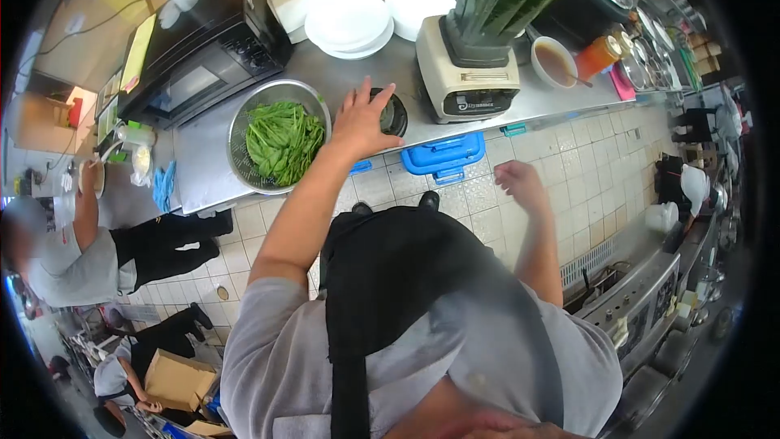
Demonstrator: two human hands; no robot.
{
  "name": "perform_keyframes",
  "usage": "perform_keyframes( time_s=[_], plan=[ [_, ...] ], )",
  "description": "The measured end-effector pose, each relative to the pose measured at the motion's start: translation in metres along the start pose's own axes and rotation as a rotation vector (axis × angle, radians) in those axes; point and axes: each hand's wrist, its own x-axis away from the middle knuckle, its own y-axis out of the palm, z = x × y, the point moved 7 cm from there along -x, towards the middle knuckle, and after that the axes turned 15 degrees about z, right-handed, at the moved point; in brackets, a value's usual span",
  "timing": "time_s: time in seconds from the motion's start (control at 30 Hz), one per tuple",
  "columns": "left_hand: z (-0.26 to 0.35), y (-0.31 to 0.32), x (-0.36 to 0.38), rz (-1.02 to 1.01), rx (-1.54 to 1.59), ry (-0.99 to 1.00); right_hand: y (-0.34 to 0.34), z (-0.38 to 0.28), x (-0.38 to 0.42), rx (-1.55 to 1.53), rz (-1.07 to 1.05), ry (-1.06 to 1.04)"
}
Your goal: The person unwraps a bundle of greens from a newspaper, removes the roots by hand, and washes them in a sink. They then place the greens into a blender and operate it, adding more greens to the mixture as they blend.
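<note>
Stainless counter (357, 73) under my left hand (360, 118), which lies spread, fingers apart, on a small black round lid (394, 114) between the colander of leafy greens (280, 140) and the blender (479, 41). My right hand (520, 185) hangs loosely curled, holding nothing. I judge I'm picking up the lid; next needs fingers closing round its rim. The blender's label is too blurred to read.

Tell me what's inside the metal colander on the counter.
The metal colander holds a pile of green leaves, heaped toward its right side. The leaves cover most of the bottom, so anything beneath them is hidden. The left hand rests beside it on a black lid.
</note>
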Motion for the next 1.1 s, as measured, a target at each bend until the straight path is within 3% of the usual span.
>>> perform_keyframes(
  time_s=[0.07, 0.1, 0.23, 0.33, 0.43, 0.5, 0.6, 0.63, 0.67, 0.73, 0.83, 0.93, 1.1],
  plan=[
    [0.002, 0.019, -0.006, -0.108, -0.226, -0.137, 0.014, -0.004, 0.011, -0.025, -0.084, 0.028],
    [-0.007, 0.031, -0.01, -0.148, -0.186, -0.219, 0.014, -0.007, 0.009, -0.032, -0.084, 0.001],
    [-0.014, 0.036, -0.014, 0.042, -0.145, -0.244, 0.01, 0.001, -0.004, -0.004, -0.054, -0.107],
    [-0.023, 0.023, -0.016, 0.242, 0.191, -0.338, 0.012, 0.01, -0.023, 0.042, -0.083, -0.121],
    [0.014, -0.055, -0.036, 0.466, 0.548, -0.207, 0.014, 0.012, -0.033, 0.049, -0.106, -0.135],
    [0.054, -0.127, -0.058, 0.555, 0.575, -0.117, 0.019, 0.017, -0.043, 0.014, -0.119, -0.141],
    [0.143, -0.22, -0.093, 0.67, 0.556, 0.265, 0.021, 0.005, -0.056, -0.04, -0.101, -0.159],
    [0.181, -0.242, -0.103, 0.648, 0.563, 0.447, 0.021, 0.001, -0.061, -0.062, -0.101, -0.15],
    [0.21, -0.25, -0.117, 0.564, 0.512, 0.413, 0.02, -0.003, -0.064, -0.085, -0.101, -0.141],
    [0.269, -0.262, -0.134, 0.52, 0.35, 0.58, 0.019, -0.005, -0.067, -0.119, -0.11, -0.123],
    [0.299, -0.233, -0.169, 0.309, 0.213, 0.572, 0.017, -0.007, -0.069, -0.149, -0.14, -0.096],
    [0.305, -0.222, -0.191, 0.252, 0.097, 0.452, 0.011, -0.003, -0.06, -0.162, -0.148, -0.062],
    [0.309, -0.217, -0.205, 0.193, 0.07, 0.414, 0.021, 0.021, -0.06, -0.153, -0.151, -0.051]
  ],
)
